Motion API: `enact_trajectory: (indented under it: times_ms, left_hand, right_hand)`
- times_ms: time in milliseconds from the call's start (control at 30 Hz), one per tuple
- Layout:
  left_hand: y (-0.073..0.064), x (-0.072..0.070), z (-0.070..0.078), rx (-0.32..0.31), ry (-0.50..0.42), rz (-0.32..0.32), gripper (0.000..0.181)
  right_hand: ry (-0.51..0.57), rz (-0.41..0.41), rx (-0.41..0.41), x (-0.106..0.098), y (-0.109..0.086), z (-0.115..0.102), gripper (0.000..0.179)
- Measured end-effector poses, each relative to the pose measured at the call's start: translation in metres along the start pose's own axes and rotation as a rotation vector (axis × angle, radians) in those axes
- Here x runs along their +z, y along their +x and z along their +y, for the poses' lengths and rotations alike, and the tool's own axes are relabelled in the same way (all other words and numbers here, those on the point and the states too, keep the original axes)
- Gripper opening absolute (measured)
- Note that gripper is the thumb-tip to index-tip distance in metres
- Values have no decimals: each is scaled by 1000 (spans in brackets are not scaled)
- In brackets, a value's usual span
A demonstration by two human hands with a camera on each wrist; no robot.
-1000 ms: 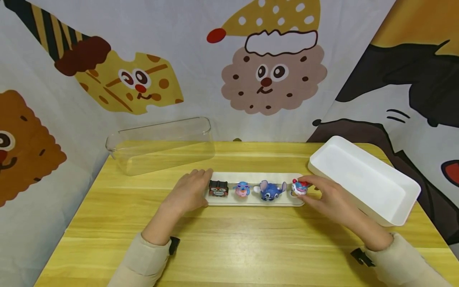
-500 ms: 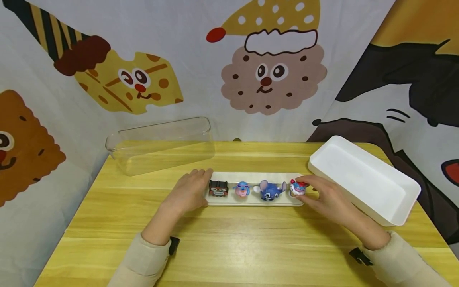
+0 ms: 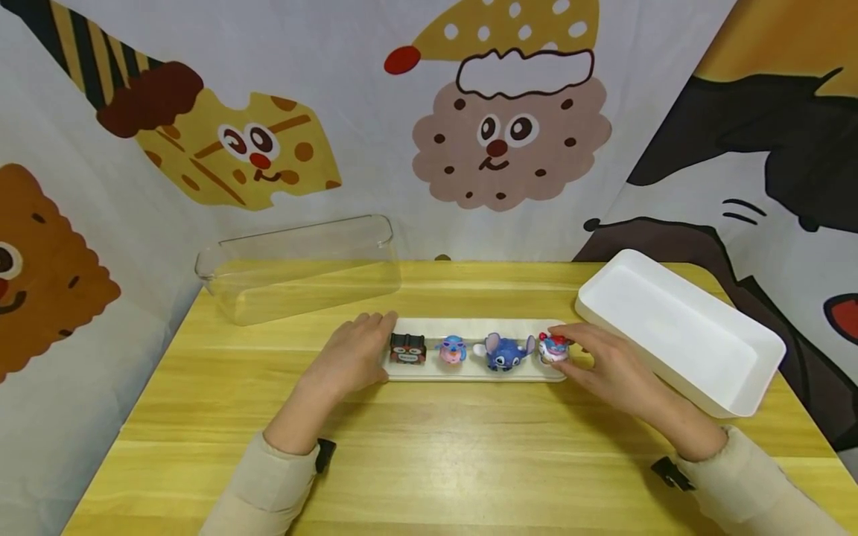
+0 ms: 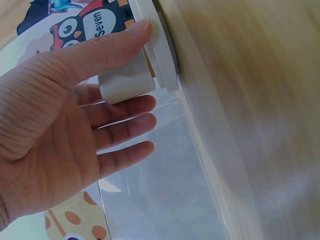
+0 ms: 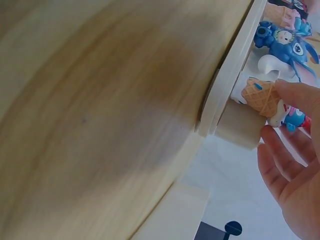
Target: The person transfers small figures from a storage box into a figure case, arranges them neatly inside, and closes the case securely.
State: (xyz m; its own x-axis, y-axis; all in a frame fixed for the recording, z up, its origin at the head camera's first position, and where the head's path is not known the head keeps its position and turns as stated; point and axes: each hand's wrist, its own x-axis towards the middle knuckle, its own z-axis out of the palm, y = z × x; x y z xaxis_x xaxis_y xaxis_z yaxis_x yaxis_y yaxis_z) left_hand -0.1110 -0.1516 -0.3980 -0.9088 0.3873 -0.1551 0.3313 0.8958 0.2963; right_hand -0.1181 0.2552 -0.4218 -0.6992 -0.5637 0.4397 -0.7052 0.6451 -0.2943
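Observation:
A long white tray [image 3: 472, 377] lies at the middle of the table, with a row of toy figurines on it. My left hand [image 3: 348, 353] grips its left end, thumb at the near side and fingers behind, beside the black-and-red owl figurine [image 4: 75, 30]. At the tray's right end, my right hand [image 3: 620, 368] pinches an ice-cream-cone figurine [image 5: 262, 95] between thumb and fingers. It has an orange waffle cone and a blue-and-red top. Between these stand a small pink-and-blue figurine [image 3: 452, 350] and a larger blue, big-eared figurine [image 3: 506, 353].
A clear plastic box [image 3: 308, 294] stands at the back left of the wooden table [image 3: 442, 461]. At the right, behind my right hand, is a white rectangular bin [image 3: 670, 320]. A cloth [image 3: 369, 112] printed with cartoon snacks hangs behind the table.
My right hand has shifted the ice-cream-cone figurine slightly left, closer to the big-eared one. The left hand stays at the tray's end.

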Motion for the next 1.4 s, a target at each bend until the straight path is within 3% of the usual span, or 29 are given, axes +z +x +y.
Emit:
enact_trajectory:
  times_ms: [367,567,967,1400]
  left_hand:
    - [1,-1,-1,4,1,0,102]
    - [1,-1,-1,0,-3,-4,101]
    - [1,-1,0,-11,-4,-19,102]
    - [1,-1,0,-14,-5,-17,103]
  right_hand:
    - [0,7,11,-4,0,0,64]
    - [6,14,117,-11,-4,-3,67]
    - [-12,-118,291,-22,-16,11,78]
    - [60,-263,451,-19,-19,20,81]
